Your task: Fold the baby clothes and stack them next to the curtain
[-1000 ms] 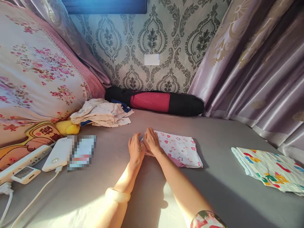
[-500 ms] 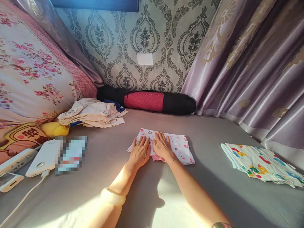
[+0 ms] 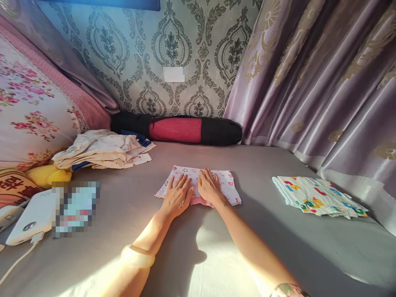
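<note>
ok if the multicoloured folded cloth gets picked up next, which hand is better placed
Probably the right hand: both hands lie palm down on the pink-and-white cloth, but this one is nearer the multicoloured folded cloth, off to the right. The left hand is farther away.

Left hand (image 3: 177, 195) and right hand (image 3: 210, 189) partly hide the cloth (image 3: 229, 187).

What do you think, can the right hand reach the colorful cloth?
Probably yes, with a stretch: the right hand lies flat on the pink-print cloth, and only that cloth's end and grey sheet lie between it and the colorful cloth.
</note>
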`<act>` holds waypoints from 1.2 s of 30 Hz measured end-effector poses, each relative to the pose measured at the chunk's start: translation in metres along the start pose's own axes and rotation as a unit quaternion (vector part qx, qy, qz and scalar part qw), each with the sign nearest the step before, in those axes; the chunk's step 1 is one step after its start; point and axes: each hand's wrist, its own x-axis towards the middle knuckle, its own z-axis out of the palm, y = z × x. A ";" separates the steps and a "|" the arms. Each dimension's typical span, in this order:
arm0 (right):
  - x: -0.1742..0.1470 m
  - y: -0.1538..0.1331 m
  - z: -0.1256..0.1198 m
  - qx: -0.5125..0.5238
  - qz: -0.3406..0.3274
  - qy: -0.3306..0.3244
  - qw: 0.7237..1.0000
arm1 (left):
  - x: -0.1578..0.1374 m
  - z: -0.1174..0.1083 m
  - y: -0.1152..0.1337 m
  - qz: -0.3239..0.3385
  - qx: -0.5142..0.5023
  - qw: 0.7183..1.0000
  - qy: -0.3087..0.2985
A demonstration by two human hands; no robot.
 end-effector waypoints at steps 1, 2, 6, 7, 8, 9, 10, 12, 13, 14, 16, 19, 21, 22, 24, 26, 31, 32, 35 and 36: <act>-0.003 0.005 -0.002 -0.008 0.004 0.000 1.000 | -0.001 0.000 0.002 0.009 -0.007 1.000 -0.008; -0.006 0.009 -0.004 -0.015 0.007 0.000 1.000 | -0.001 0.000 0.003 0.017 -0.012 1.000 -0.018; -0.013 0.023 -0.003 -0.042 0.007 0.002 0.999 | -0.003 0.003 0.007 0.039 -0.018 0.998 -0.049; -0.014 0.024 -0.002 -0.046 0.008 0.003 0.999 | -0.004 0.004 0.007 0.044 -0.017 0.997 -0.053; -0.015 0.025 0.000 -0.048 0.010 0.003 0.999 | -0.004 0.005 0.007 0.049 -0.016 0.997 -0.056; -0.015 0.026 0.002 -0.048 0.012 0.003 0.999 | -0.004 0.005 0.007 0.053 -0.015 0.997 -0.059; -0.015 0.026 0.003 -0.046 0.014 0.004 0.999 | -0.004 0.006 0.007 0.055 -0.014 0.996 -0.063; -0.016 0.025 0.004 -0.043 0.015 0.006 0.999 | -0.003 0.005 0.008 0.053 -0.011 0.996 -0.069; -0.016 0.024 0.004 -0.042 0.015 0.008 0.999 | -0.003 0.005 0.008 0.050 -0.010 0.996 -0.072; -0.016 0.024 0.004 -0.041 0.014 0.009 0.999 | -0.002 0.004 0.008 0.048 -0.009 0.996 -0.075; -0.016 0.023 0.003 -0.038 0.014 0.011 0.999 | -0.002 0.004 0.008 0.046 -0.008 0.996 -0.078; -0.017 0.025 0.000 -0.026 0.012 0.009 1.000 | -0.002 0.003 0.008 0.053 -0.010 0.996 -0.074; -0.018 0.029 -0.003 -0.021 0.020 0.008 1.000 | -0.003 0.003 0.008 0.057 -0.011 0.996 -0.062; -0.018 0.032 -0.005 -0.022 0.027 0.011 0.999 | -0.003 0.003 0.008 0.058 -0.012 0.997 -0.055; -0.019 0.040 -0.009 -0.032 0.044 0.020 0.998 | -0.003 0.003 0.008 0.059 -0.012 0.997 -0.040; -0.020 0.048 -0.014 -0.043 0.060 0.027 0.997 | -0.002 0.004 0.008 0.061 -0.010 0.998 -0.029; -0.021 0.059 -0.016 -0.048 0.081 0.022 0.995 | -0.002 0.005 0.009 0.062 -0.007 0.997 -0.046; -0.021 0.059 -0.015 -0.048 0.083 0.018 0.995 | -0.002 0.004 0.009 0.062 -0.008 0.997 -0.054; -0.020 0.059 -0.012 -0.045 0.086 0.009 0.995 | -0.002 0.004 0.008 0.066 -0.010 0.995 -0.069; -0.020 0.059 -0.011 -0.043 0.086 0.009 0.995 | -0.002 0.004 0.008 0.067 -0.009 0.995 -0.070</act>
